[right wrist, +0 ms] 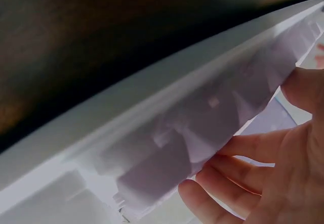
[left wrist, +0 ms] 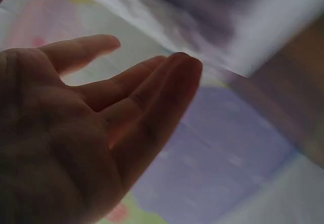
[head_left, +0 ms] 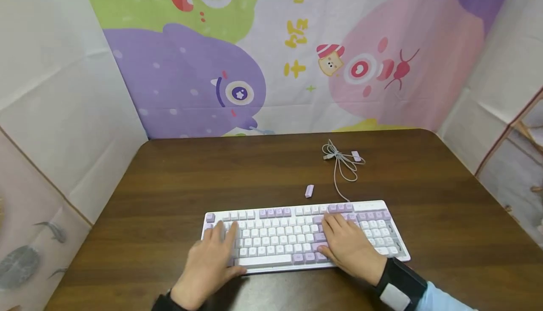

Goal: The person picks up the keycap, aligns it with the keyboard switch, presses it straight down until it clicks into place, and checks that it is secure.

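A white and lilac computer keyboard (head_left: 271,261) lies flat near the front of the table. My left hand (head_left: 208,259) rests on its left end, fingers extended over the keys and thumb at the front edge. The same hand (left wrist: 96,113) has nothing in its palm in the left wrist view, where the keyboard is a pale blur. My right hand (head_left: 349,245) lies over the keys right of the middle, fingers together and thumb apart. Its fingertips touch the lilac keys (right wrist: 157,171) in the right wrist view. Two grey gaps without keycaps show at the number pad's right side.
Behind the keyboard lies a loose lilac keycap (head_left: 309,191). Another pale lilac keycap (head_left: 356,156) sits by the bundled white USB cable (head_left: 341,156). The brown wooden table (head_left: 178,174) ends at a cartoon-print cloth (head_left: 288,103), with light cloth hanging at both sides.
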Demonstrator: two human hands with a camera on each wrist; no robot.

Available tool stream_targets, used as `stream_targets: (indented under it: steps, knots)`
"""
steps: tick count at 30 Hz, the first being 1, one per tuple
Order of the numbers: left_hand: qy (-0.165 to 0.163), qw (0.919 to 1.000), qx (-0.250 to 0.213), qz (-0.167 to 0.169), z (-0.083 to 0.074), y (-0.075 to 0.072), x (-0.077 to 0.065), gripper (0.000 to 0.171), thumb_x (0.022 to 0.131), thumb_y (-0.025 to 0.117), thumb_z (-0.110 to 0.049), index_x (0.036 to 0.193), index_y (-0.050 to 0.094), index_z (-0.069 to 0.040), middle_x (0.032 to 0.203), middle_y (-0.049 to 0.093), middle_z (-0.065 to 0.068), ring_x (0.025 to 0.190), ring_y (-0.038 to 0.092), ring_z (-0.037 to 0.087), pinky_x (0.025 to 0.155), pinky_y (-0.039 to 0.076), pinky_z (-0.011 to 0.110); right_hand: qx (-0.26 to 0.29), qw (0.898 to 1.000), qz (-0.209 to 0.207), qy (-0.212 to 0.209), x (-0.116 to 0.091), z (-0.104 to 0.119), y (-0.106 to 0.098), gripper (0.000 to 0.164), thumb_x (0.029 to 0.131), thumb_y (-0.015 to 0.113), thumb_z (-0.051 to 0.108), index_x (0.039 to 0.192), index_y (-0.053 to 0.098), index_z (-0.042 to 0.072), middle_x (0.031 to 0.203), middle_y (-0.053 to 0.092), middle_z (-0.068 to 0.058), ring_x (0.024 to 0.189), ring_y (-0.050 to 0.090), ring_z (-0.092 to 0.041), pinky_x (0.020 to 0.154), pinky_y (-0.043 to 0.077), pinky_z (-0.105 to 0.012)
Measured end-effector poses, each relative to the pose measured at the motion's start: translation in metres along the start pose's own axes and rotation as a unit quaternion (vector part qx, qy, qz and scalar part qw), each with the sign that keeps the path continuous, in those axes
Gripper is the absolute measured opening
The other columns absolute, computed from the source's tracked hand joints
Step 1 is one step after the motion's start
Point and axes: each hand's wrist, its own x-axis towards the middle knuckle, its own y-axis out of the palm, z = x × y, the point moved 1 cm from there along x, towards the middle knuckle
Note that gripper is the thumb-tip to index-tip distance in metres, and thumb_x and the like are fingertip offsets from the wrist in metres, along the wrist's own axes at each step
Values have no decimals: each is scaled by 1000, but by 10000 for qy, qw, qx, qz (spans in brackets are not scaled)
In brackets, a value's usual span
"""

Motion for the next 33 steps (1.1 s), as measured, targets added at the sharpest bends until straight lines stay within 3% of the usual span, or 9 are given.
stream_targets:
  steps: [3, 6, 10, 14, 18, 23, 28, 33]
  knots:
    - [-431, 9988, -86, 234, 25, 2, -11, 92, 53, 83, -46, 130, 50, -8, 123, 51, 25, 103, 53, 37, 62, 50, 43, -6, 9999, 129, -7, 1, -1, -1, 55, 80, 66, 41, 112, 58, -3, 113, 58, -13, 104, 54, -25, 75, 50, -37]
    - [-629, 9966, -311, 425, 36, 6, -18, 88, 56, 84, -40, 131, 49, -9, 121, 51, 27, 101, 54, 39, 59, 50, 46, 67, 9993, 351, -92, 7, -3, -6, 54, 80, 65, 43, 110, 59, -2, 111, 58, -13, 103, 55, -25, 76, 51, -38]
    - [-630, 9967, -457, 221, 40, 12, -22, 82, 58, 85, -31, 130, 50, -11, 113, 54, 24, 93, 58, 37, 56, 49, 46, 387, 9984, 358, -199, 19, -10, -14, 44, 79, 67, 41, 99, 65, 1, 100, 62, -11, 94, 59, -24, 75, 51, -38]
    - [-525, 9977, -426, -36, 40, 15, -23, 81, 56, 86, -30, 128, 52, -12, 109, 55, 21, 91, 58, 34, 55, 48, 44, 710, 9970, 264, -165, 39, -22, -20, 28, 81, 67, 32, 89, 70, 5, 83, 64, -6, 77, 61, -20, 64, 50, -34]
    - [-486, 9980, -385, -143, 40, 18, -24, 82, 55, 86, -31, 128, 52, -13, 108, 55, 20, 91, 58, 33, 54, 49, 43, 574, 9977, 323, -133, 63, -33, -18, 21, 83, 66, 25, 88, 72, 6, 78, 64, -6, 70, 58, -19, 58, 46, -32]
    - [-519, 9976, -425, -181, 42, 18, -27, 82, 57, 85, -31, 130, 51, -13, 111, 54, 19, 97, 56, 33, 55, 49, 43, 227, 9987, 304, -334, 89, -43, -7, 13, 81, 68, 18, 86, 70, 7, 87, 68, -9, 73, 62, -24, 57, 48, -34]
    - [-592, 9969, -511, -74, 40, 18, -27, 82, 59, 84, -30, 131, 50, -12, 113, 53, 19, 98, 55, 32, 54, 48, 43, 65, 9953, 851, -461, 102, -48, 11, 21, 85, 62, 17, 101, 70, 5, 114, 67, -13, 92, 65, -31, 67, 49, -40]
    - [-634, 9965, -535, 57, 40, 18, -27, 82, 60, 83, -30, 132, 48, -12, 114, 52, 20, 96, 54, 32, 52, 47, 42, -171, 9926, 1061, -569, 112, -53, 22, 24, 84, 62, 14, 105, 70, 7, 114, 67, -10, 92, 65, -26, 66, 47, -36]
